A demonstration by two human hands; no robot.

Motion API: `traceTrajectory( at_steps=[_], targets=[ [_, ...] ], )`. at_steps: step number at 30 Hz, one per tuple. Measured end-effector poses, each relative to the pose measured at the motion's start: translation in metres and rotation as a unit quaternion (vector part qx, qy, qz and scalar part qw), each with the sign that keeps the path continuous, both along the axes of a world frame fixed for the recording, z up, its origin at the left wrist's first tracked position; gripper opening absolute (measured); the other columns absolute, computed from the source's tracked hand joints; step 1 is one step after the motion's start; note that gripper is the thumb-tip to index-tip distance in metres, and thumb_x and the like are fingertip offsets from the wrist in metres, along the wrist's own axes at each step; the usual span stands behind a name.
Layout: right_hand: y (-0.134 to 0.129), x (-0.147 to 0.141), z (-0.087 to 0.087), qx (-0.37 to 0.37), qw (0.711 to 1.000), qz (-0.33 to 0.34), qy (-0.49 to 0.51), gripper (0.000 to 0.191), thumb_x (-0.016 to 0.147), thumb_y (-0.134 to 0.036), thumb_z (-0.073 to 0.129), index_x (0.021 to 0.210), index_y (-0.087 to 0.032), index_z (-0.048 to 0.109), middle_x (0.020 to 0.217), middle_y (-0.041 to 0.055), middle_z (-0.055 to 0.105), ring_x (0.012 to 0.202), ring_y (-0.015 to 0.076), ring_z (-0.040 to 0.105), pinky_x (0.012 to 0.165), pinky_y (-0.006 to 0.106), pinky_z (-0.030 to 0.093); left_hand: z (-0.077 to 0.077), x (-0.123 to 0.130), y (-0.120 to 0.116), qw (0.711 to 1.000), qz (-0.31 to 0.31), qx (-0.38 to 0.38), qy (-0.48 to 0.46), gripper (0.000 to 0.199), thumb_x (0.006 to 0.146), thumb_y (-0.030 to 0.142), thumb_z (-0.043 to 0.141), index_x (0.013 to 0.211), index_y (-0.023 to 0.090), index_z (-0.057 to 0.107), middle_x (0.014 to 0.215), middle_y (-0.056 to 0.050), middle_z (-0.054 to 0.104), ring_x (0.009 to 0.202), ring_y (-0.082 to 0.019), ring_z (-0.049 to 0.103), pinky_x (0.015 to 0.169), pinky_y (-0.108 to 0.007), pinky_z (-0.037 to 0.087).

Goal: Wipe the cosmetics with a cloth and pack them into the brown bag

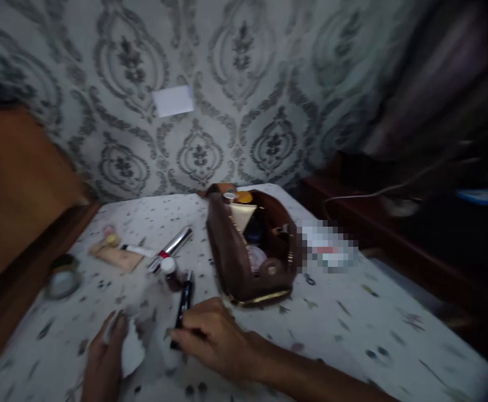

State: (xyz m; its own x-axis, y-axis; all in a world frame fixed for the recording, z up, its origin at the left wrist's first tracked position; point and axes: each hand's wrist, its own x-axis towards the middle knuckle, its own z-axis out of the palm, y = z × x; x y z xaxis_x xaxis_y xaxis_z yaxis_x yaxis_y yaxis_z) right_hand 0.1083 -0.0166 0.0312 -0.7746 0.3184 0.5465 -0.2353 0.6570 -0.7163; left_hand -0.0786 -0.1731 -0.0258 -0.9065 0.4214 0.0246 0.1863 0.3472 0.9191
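Note:
My left hand point(104, 354), at the lower left over the patterned cloth, is closed on a crumpled white tissue point(132, 349). Between the fingers of my right hand point(216, 338) is the lower part of a slim black cosmetic tube point(185, 298), which looks like a mascara. Just beyond the tube stands a small dark bottle with a white cap point(170, 271). A brown makeup bag point(227, 257) sits unzipped past my right hand. Inside it are a cream squeeze tube point(243, 215), a yellow-orange lid point(244, 196) and darker items that are hard to make out.
A silver tube point(175, 243), a white-ended pen-like tube point(137, 250) and a beige squeeze tube point(118, 257) lie left of the bag. At the left edge is a blurred jar point(63, 279). A wooden headboard point(22, 190) borders the left; dark furniture point(336, 206) stands right.

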Motion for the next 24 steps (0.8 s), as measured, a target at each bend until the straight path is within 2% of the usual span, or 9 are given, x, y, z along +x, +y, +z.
traceTrajectory(
  at_steps=[4, 7, 9, 12, 14, 17, 19, 22, 24],
  targets=[
    [-0.011, -0.008, -0.016, 0.013, 1.0, -0.005, -0.008, 0.042, 0.102, -0.029, 0.044, 0.061, -0.019, 0.034, 0.054, -0.0064, 0.034, 0.049, 0.0069, 0.037, 0.053, 0.023, 0.026, 0.028, 0.009, 0.008, 0.997, -0.015, 0.033, -0.066, 0.05, 0.078, 0.071, 0.058, 0.071, 0.022, 0.053, 0.055, 0.005, 0.049, 0.049, -0.013, 0.048, 0.046, -0.023, 0.041],
    [-0.016, -0.01, -0.031, 0.064, 0.998, -0.012, 0.018, 0.04, 0.103, -0.024, 0.042, 0.063, -0.02, 0.039, 0.055, -0.0051, 0.041, 0.051, 0.0082, 0.042, 0.056, 0.023, 0.03, 0.047, -0.006, 0.007, 0.998, -0.021, 0.06, -0.022, 0.048, 0.08, 0.068, 0.056, 0.07, 0.022, 0.047, 0.058, 0.006, 0.046, 0.052, -0.013, 0.045, 0.048, -0.023, 0.04],
    [-0.019, -0.01, -0.039, 0.094, 0.995, -0.01, 0.032, 0.039, 0.103, -0.022, 0.04, 0.064, -0.02, 0.043, 0.055, -0.004, 0.046, 0.05, 0.0087, 0.044, 0.056, 0.023, 0.032, 0.059, -0.028, 0.002, 0.997, -0.012, 0.046, 0.053, 0.045, 0.085, 0.064, 0.05, 0.069, 0.023, 0.043, 0.059, 0.006, 0.043, 0.054, -0.013, 0.044, 0.052, -0.023, 0.04],
    [-0.022, -0.011, -0.047, 0.137, 0.99, 0.003, 0.027, 0.038, 0.103, -0.02, 0.038, 0.066, -0.019, 0.047, 0.055, -0.0024, 0.051, 0.049, 0.0093, 0.048, 0.056, 0.024, 0.034, 0.079, -0.075, -0.006, 0.973, 0.043, -0.068, 0.215, 0.042, 0.093, 0.057, 0.031, 0.069, 0.024, 0.039, 0.062, 0.004, 0.042, 0.059, -0.014, 0.046, 0.056, -0.024, 0.041],
    [-0.023, -0.012, -0.049, 0.15, 0.988, 0.007, 0.024, 0.038, 0.103, -0.019, 0.038, 0.066, -0.019, 0.048, 0.054, -0.0018, 0.052, 0.049, 0.0096, 0.049, 0.056, 0.024, 0.035, 0.093, -0.111, -0.008, 0.957, 0.077, -0.115, 0.255, 0.039, 0.092, 0.053, 0.027, 0.067, 0.024, 0.035, 0.064, 0.002, 0.041, 0.062, -0.016, 0.049, 0.059, -0.026, 0.04],
    [-0.023, -0.014, -0.05, 0.149, 0.988, 0.01, 0.029, 0.038, 0.103, -0.018, 0.039, 0.066, -0.019, 0.049, 0.054, -0.0018, 0.052, 0.048, 0.0097, 0.049, 0.054, 0.024, 0.034, 0.104, -0.16, -0.005, 0.935, 0.092, -0.21, 0.272, 0.033, 0.088, 0.046, 0.04, 0.067, 0.022, 0.048, 0.071, -0.003, 0.055, 0.077, -0.023, 0.059, 0.068, -0.029, 0.042],
    [-0.023, -0.015, -0.05, 0.145, 0.989, 0.008, 0.027, 0.038, 0.103, -0.019, 0.039, 0.066, -0.019, 0.049, 0.054, -0.0021, 0.051, 0.048, 0.0093, 0.048, 0.053, 0.024, 0.034, 0.105, -0.186, 0.003, 0.92, 0.094, -0.278, 0.261, 0.033, 0.087, 0.044, 0.043, 0.077, 0.019, 0.062, 0.083, -0.01, 0.066, 0.089, -0.029, 0.065, 0.074, -0.033, 0.045],
    [-0.022, -0.015, -0.047, 0.13, 0.991, 0.003, 0.01, 0.04, 0.104, -0.021, 0.039, 0.064, -0.019, 0.048, 0.053, -0.0028, 0.05, 0.047, 0.0086, 0.047, 0.052, 0.022, 0.034, 0.105, -0.217, 0.018, 0.899, 0.094, -0.364, 0.227, 0.041, 0.088, 0.046, 0.047, 0.097, 0.015, 0.071, 0.102, -0.02, 0.073, 0.1, -0.037, 0.068, 0.076, -0.039, 0.048],
    [-0.022, -0.014, -0.045, 0.115, 0.993, 0.002, -0.006, 0.042, 0.104, -0.023, 0.039, 0.063, -0.019, 0.048, 0.052, -0.003, 0.05, 0.047, 0.0084, 0.047, 0.052, 0.022, 0.034, 0.109, -0.229, 0.027, 0.884, 0.084, -0.408, 0.21, 0.045, 0.085, 0.049, 0.054, 0.101, 0.011, 0.072, 0.108, -0.025, 0.073, 0.101, -0.04, 0.069, 0.075, -0.04, 0.051]
  ],
)
